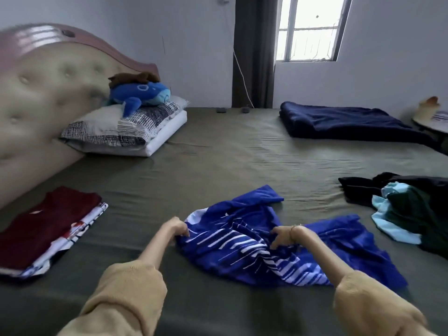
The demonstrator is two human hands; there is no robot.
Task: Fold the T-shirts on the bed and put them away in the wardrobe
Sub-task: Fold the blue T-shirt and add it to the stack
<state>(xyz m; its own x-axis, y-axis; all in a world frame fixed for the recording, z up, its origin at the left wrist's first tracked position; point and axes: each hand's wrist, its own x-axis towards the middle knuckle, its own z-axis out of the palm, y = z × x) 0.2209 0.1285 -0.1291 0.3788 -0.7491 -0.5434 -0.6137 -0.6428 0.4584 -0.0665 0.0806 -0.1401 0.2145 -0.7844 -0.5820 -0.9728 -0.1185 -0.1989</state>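
A crumpled blue T-shirt (244,241) with white stripes lies on the olive bed sheet (218,156) in front of me. My left hand (175,229) pinches its left edge. My right hand (284,235) grips bunched cloth near the shirt's middle. At the left lies a stack of folded shirts (48,229), a dark red one on top of a white printed one. A loose heap of unfolded clothes (409,209), black, light blue and dark green, sits at the right.
Pillows (126,129) with a blue plush whale (140,94) lean against the padded headboard (43,93) at the back left. A folded navy blanket (344,122) lies at the far right. A curtain and a window are behind the bed.
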